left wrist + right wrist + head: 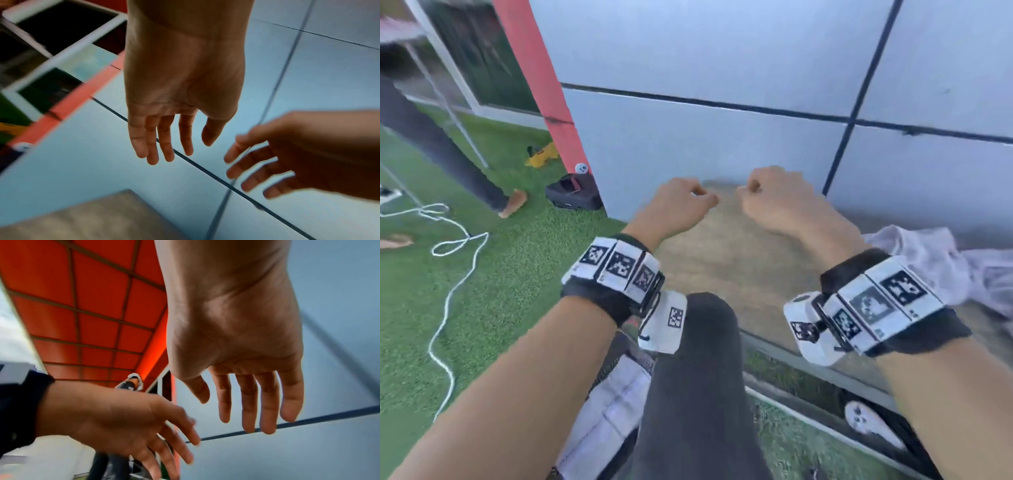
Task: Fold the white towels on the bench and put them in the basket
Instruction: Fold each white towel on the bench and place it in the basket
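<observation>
Left hand [678, 202] and right hand [777, 198] hover over the bare worktop [722, 260], fingers loosely spread, holding nothing. Right of the worktop's middle lies the crumpled white towel [935, 263]; the basket is unseen. Best reach right, pinch two corners, and spread it flat before folding.

A pale blue panelled wall [722, 51] with dark seams rises ahead, with a red post [541, 85] at its left edge. Green artificial turf [500, 274] covers the ground. On it lie a white cord [448, 246], a black bag [573, 195] beside the post and a yellow object [541, 156] farther back.
</observation>
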`<state>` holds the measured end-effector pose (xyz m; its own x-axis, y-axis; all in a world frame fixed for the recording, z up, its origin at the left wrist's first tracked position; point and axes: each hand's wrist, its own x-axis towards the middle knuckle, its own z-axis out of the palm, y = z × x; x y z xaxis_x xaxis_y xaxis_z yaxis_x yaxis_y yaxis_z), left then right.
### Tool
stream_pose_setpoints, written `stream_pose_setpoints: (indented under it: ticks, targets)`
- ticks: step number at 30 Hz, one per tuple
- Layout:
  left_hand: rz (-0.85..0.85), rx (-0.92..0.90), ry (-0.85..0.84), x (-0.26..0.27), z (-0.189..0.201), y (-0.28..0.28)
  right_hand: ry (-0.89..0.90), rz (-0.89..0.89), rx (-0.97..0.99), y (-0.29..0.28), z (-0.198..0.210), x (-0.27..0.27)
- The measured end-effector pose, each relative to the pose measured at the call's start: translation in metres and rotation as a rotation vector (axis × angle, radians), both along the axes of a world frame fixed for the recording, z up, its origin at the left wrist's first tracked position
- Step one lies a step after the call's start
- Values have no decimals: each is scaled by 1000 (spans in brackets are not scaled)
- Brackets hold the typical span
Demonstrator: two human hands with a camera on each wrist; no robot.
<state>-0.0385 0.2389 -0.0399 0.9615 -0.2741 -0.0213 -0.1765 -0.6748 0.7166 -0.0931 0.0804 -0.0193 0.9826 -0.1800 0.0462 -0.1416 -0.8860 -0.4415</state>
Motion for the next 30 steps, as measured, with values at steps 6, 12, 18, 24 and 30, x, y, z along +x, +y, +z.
stream_pose_setpoints:
  ticks: [6,12,18,24,30]
  targets:
    - [-302,197,-23,-31,-18,-116,128,-200,2,-131,-51,-80]
    - [-557,290,124,-55,-75,-203,327,-298,27,-205,-123,-127]
    - [-660,178,59,-59,-131,-261,189,-346,36,-226,-156,-129]
    - [-635,260,-32,-50,-174,-295,209,-221,-63,-225,-186,-130]
    - [-634,316,-155,-52,-181,-303,211,-143,-55,-243,-168,-121]
